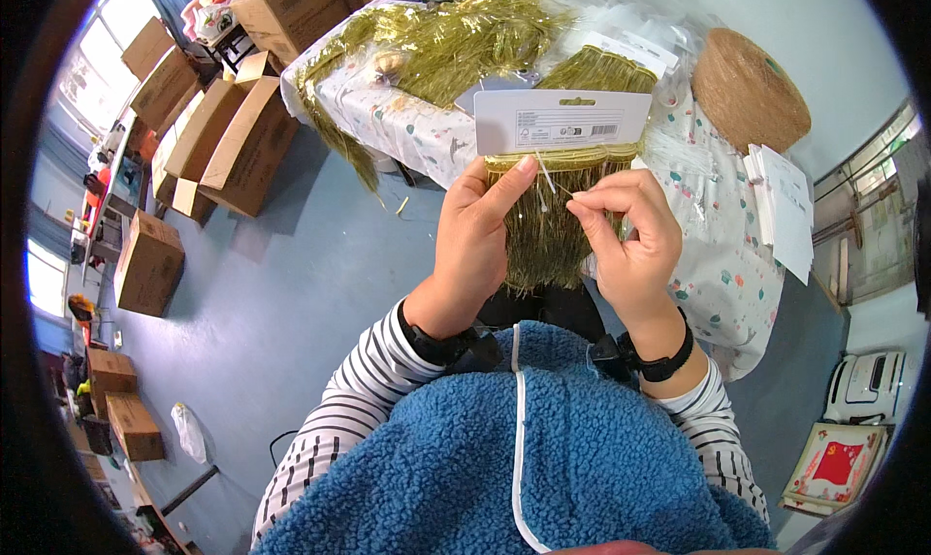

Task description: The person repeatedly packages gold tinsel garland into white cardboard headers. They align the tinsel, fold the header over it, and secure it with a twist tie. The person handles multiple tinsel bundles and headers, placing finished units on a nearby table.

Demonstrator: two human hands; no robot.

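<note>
The left hand (470,233) is gripping a gold fringe (538,240) hanging from a card (562,119) by the counter (718,313); the right hand (635,233) is pinching a thin strand (566,193). Open boxes (254,146) are standing leftward, contents unclear.

The left hand (472,227) holds gold fringe (543,245) under 1 white card (562,119); the right hand (635,227) pinches a thin strand (568,194).

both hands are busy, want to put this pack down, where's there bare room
The floral tablecloth between the right hand and white cards looks bare, though its near end may hang. Also the blue floor between the cardboard boxes and left sleeve. Crowded: the table's far side, with gold fringe, clear plastic and the brown roll.
</note>
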